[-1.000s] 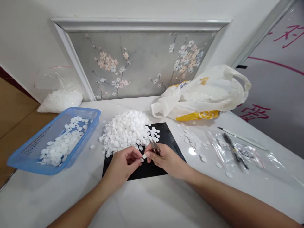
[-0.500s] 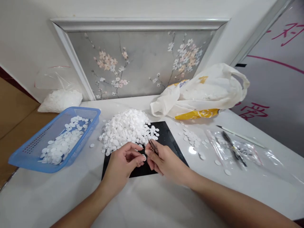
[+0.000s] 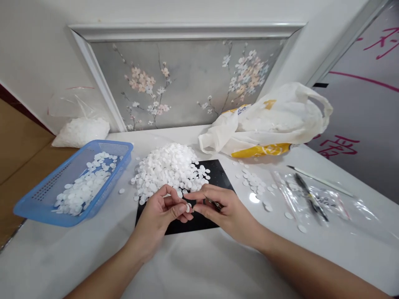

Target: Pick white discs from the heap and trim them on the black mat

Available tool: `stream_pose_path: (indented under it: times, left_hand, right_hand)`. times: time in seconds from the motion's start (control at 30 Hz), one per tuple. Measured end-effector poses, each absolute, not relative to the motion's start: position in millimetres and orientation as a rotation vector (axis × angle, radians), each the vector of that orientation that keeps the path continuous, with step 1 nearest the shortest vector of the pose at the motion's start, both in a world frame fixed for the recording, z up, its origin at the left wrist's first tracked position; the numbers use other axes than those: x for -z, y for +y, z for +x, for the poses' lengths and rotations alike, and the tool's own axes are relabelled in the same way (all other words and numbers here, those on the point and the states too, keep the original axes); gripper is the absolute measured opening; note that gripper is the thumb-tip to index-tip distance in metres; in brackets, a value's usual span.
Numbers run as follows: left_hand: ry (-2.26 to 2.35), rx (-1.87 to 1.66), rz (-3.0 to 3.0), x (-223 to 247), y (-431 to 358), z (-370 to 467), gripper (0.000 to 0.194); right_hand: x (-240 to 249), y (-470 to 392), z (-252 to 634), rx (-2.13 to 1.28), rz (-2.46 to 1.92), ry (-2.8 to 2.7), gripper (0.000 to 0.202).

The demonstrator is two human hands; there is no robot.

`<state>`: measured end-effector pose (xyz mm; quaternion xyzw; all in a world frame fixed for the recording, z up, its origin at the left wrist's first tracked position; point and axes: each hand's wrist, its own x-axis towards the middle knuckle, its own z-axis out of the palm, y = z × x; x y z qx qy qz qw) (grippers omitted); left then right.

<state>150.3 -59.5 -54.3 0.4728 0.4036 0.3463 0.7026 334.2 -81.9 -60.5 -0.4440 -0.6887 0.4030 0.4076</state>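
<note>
My left hand (image 3: pixel 160 214) is closed in a pinch on a small round white plastic disc (image 3: pixel 188 207), above the front of a black mat (image 3: pixel 183 227). Close on its right is my right hand (image 3: pixel 229 207), its index finger and thumb stretched toward the disc. A small dark metal hand tool (image 3: pixel 214 204), whose exact kind I cannot make out, lies gripped in the right palm under the curled fingers. Just beyond both hands rises a large pile of white discs (image 3: pixel 168 164), covering the back left of the mat.
At left stands a blue plastic basket (image 3: pixel 40 214) partly filled with discs, a clear bag of white pieces (image 3: pixel 82 132) behind it. A white carrier bag (image 3: pixel 264 124) lies at back right. Loose discs (image 3: pixel 254 180), a black pen-like tool (image 3: pixel 310 197) and a pale stick (image 3: pixel 321 181) lie rightward.
My right hand has shifted slightly right, and its index finger now stretches out toward the left hand. The metal tool has turned back into the palm, its tip now away from the fingertips.
</note>
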Motion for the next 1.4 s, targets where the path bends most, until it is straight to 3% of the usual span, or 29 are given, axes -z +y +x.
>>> stream_pose_path:
  times: [0.2, 0.6, 0.87, 1.07, 1.2, 1.4]
  left_hand:
    - [0.875, -0.737, 1.099, 57, -60, 152, 0.019]
    - [1.017, -0.716, 1.006, 41, -67, 156, 0.025]
    - [1.058, -0.740, 1.150, 47, -63, 151, 0.014]
    - [0.995, -0.772, 0.902, 44, -62, 151, 0.015]
    - [0.981, -0.791, 0.771, 41, -62, 152, 0.026]
    - [0.973, -0.769, 0.793, 40, -65, 153, 0.025]
  right_hand:
    - [60, -82, 331, -1.035, -1.179, -1.685, 0.011]
    - [58, -85, 330, -1.060, -1.289, -1.535, 0.021]
    - [63, -86, 329, -1.159, -1.258, -1.572, 0.017]
    - [65, -90, 334, -0.809, -1.185, -1.752, 0.041]
    - [71, -92, 333, -0.534, -1.147, -1.909, 0.042]
    - [75, -95, 331, -0.302, -1.152, -2.009, 0.040]
